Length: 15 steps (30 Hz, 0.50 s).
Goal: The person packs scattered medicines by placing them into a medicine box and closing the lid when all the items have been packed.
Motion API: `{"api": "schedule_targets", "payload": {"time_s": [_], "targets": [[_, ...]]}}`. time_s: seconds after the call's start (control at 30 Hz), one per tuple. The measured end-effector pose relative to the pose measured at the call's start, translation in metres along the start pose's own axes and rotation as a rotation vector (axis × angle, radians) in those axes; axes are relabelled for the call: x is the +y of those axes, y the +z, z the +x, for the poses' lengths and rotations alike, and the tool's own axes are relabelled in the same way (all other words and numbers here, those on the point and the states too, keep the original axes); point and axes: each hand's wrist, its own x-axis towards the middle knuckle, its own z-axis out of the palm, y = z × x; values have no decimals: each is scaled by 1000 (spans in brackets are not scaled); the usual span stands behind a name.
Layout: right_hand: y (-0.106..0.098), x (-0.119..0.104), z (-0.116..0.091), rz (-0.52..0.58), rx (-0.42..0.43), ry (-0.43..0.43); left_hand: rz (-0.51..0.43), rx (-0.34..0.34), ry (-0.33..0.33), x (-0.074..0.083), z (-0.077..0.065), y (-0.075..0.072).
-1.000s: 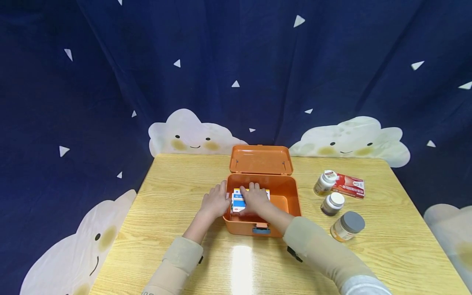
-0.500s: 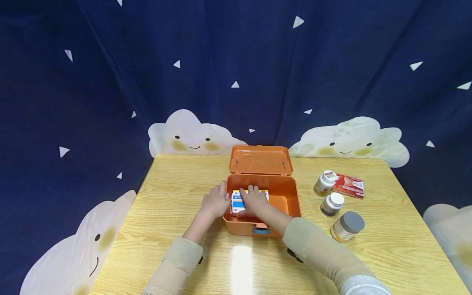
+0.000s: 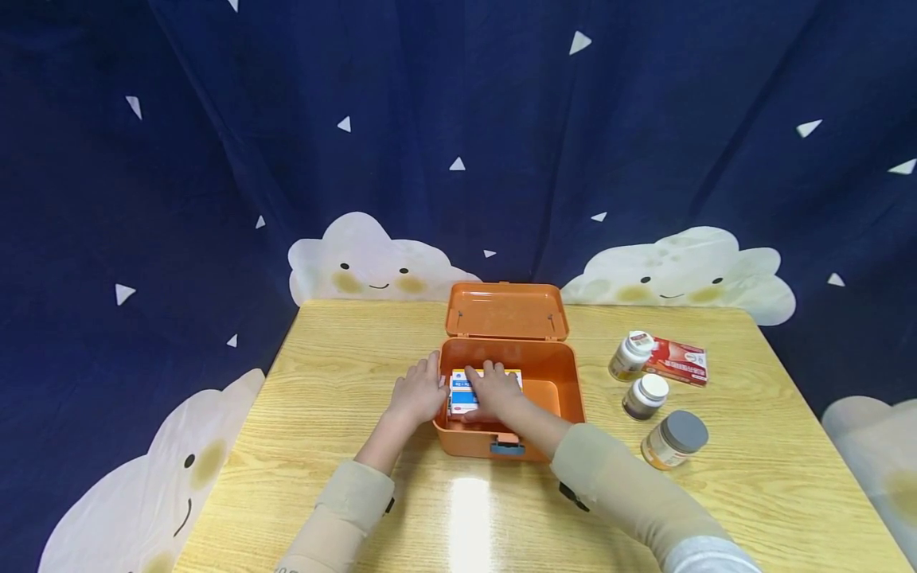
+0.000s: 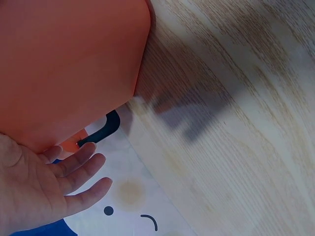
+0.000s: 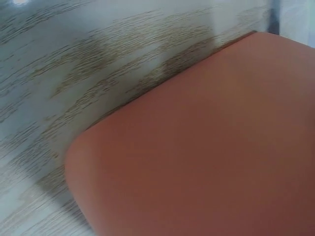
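Note:
An orange lidded box (image 3: 550,356) stands on the table, its lid (image 3: 507,310) tipped back. Inside, at the left, lies a blue and white medicine carton (image 3: 462,399). My right hand (image 3: 496,391) reaches over the front wall and grips this carton, thumb on the near side and fingers spread across the top. At the left rim rests my left hand (image 3: 417,390). In the left wrist view its fingers (image 4: 81,174) extend loosely beside the outer wall (image 4: 74,64); the thumb is hidden. Only the orange wall (image 5: 197,152) fills the right wrist view, without the hand.
Right of the box stand two white-capped bottles (image 3: 631,356) (image 3: 646,396) and a grey-lidded jar (image 3: 676,440). Behind them lies a red carton (image 3: 678,362). A dark latch (image 3: 507,448) sits on the box front. A blue curtain (image 3: 458,119) hangs behind the table.
The blue and white carton has shifted slightly down into the box under my right hand, mostly between the two earlier frames. My left hand stays at the rim.

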Motion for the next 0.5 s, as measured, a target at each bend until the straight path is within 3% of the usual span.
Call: {"api": "schedule_targets", "payload": {"time_s": [0.27,0.5], "targets": [[-9,1,-9,21,-64,-52,-5,-12,-4,0,0,0],[-18,7,-15,37,-54,-90,-12,-15,-13,-1,1,1]]}}
